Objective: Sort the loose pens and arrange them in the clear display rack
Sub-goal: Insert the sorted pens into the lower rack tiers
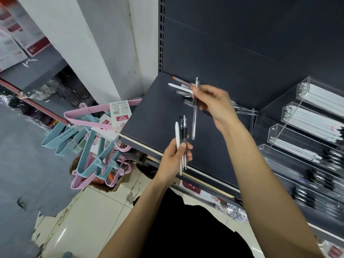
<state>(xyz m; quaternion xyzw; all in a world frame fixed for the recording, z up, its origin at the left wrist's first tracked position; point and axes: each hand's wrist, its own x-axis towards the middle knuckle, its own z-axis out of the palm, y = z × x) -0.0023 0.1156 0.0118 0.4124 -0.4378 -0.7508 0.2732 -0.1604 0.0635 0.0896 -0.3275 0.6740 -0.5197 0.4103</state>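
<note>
Clear plastic pen (194, 116) hangs pinched in the right hand (214, 105), lifted off the dark grey shelf (149, 116) where more loose pens (181, 88) lie. The left hand (173, 161) grips a small bunch of white and black pens (181, 138), probably gathering alike ones for the clear display rack (305, 127) nearby.

loose pens (183, 88) lie at the back left of the shelf (152, 116), behind the right hand (214, 105). the left hand (173, 161) is nearer, at the shelf's front edge. the display rack (305, 131) stands to the right; hangers (93, 142) hang left of the shelf.
</note>
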